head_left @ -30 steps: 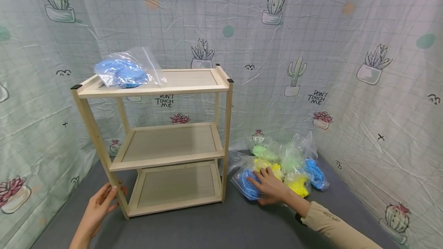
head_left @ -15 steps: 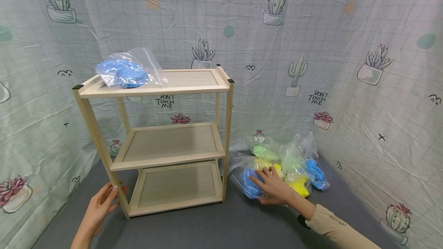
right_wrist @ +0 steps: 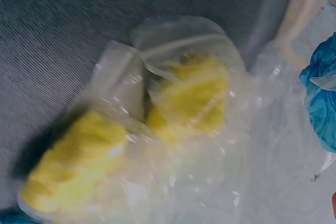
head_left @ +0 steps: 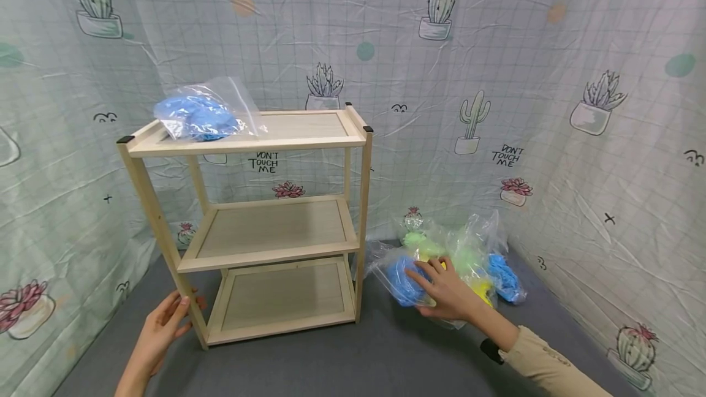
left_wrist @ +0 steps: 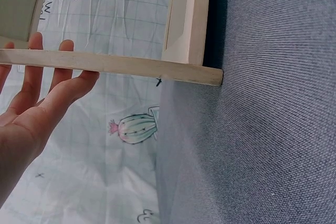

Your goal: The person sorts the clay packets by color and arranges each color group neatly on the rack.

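Since the earlier frame, the right hand [head_left: 449, 294] and the clear plastic zip bag with bright blue contents [head_left: 404, 282] have shifted a little up and to the right, now covering more of the bags behind. From the head view, the right-hand grip pinches this bag, thumb low and fingers over the top, just beside the pale wooden three-tier rack [head_left: 276, 228], among clear bags of yellow [head_left: 483, 288] and pale green [head_left: 463, 256] contents on the grey fabric-covered worktop [head_left: 309, 366]. Lifting it free looks like the step in hand, best done slowly, with a bunch of the filling held rather than loose film, so that neighbouring bags do not come along. Another blue-filled bag [head_left: 198, 115] lies on the top shelf. In the left wrist view, the left hand [left_wrist: 39, 114] holds the rack's upright square-edged leg [left_wrist: 142, 67], fingers behind it, foot resting on the worktop; light, steady pressure there should suffice, without tipping the frame. In the right wrist view, only a fingertip shows at the edge; the blue bag appears cut off at the right, apart from two blurred yellow fillings. Whether any film overlaps is hard to tell, so watch for clinging plastic.
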The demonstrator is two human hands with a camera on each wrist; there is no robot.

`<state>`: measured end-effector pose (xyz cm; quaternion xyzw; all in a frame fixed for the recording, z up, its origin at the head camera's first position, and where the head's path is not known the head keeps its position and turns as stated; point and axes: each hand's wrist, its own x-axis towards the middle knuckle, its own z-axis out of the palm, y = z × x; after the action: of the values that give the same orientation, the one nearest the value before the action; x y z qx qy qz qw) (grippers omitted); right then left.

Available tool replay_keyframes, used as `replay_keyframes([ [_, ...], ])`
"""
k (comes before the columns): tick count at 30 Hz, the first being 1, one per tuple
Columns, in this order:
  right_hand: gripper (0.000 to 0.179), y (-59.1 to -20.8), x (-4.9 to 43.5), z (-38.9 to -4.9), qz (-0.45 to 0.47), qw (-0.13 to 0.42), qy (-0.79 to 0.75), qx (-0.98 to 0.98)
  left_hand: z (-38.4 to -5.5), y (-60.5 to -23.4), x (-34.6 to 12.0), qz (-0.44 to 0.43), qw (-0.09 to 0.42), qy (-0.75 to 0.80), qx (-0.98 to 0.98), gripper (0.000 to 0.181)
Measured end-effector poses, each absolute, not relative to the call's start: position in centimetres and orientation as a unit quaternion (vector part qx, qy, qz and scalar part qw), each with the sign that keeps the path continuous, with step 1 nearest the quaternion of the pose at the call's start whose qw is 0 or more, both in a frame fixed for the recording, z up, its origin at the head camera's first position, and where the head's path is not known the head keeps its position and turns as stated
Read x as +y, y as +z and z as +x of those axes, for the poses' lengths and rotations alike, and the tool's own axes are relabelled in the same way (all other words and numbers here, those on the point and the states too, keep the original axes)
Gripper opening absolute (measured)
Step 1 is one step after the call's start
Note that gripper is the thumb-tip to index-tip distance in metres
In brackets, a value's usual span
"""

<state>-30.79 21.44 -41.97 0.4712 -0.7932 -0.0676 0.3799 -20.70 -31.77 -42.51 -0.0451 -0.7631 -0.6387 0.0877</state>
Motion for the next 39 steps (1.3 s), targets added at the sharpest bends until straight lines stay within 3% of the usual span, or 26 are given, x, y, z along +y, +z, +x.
replay_keyframes([
  [24,0.064,-32.2,21.1,-30.4,0.441,0.532,0.052,-0.721,-20.3,-42.3,-31.6,-0.036,0.09,-0.636,-0.765,0.026],
  [39,0.063,-25.2,19.8,-30.1,0.406,0.598,0.099,-0.684,-20.3,-42.2,-31.6,-0.037,0.086,-0.624,-0.776,0.03],
])
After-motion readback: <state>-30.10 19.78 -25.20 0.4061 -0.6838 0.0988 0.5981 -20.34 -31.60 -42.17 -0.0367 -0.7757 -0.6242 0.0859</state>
